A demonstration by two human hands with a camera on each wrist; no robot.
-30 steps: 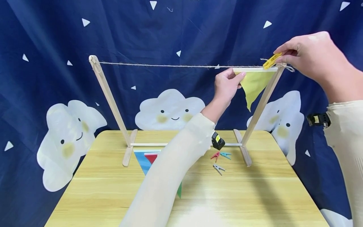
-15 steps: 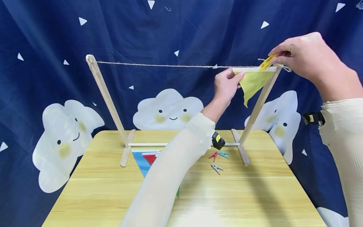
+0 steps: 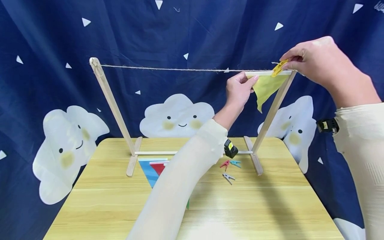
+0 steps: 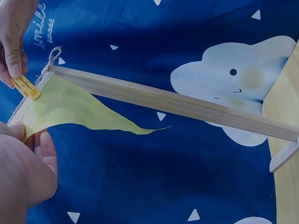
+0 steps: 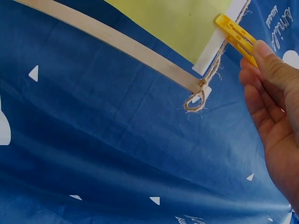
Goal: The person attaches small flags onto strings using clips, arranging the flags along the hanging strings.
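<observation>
A yellow triangular pennant (image 3: 266, 87) with a white top strip hangs along the twine (image 3: 168, 69), near the right post (image 3: 273, 110) of a wooden frame. My left hand (image 3: 239, 90) pinches the strip's left end between thumb and fingers. Thumb and fingers of my right hand (image 3: 322, 65) pinch a yellow clothespin (image 3: 278, 69), whose jaws sit over the strip and twine toward the pennant's right end. In the right wrist view the clothespin (image 5: 237, 38) lies across the white edge and the twine. The left wrist view shows the pennant's tip (image 4: 147, 131) curling away from the strip.
On the wooden table (image 3: 120, 206) lie a red clothespin (image 3: 225, 165), a blue one (image 3: 235, 163) and a grey one (image 3: 228, 178). Blue (image 3: 149, 170) and red (image 3: 158, 166) pennants lie partly under my left sleeve. The frame's left post (image 3: 112, 103) stands opposite; a dark blue curtain (image 3: 180, 33) hangs behind.
My right hand has brought the yellow clothespin slightly left and down, from above the twine onto the pennant's white strip. The left hand keeps its pinch. The whole view has shifted slightly.
</observation>
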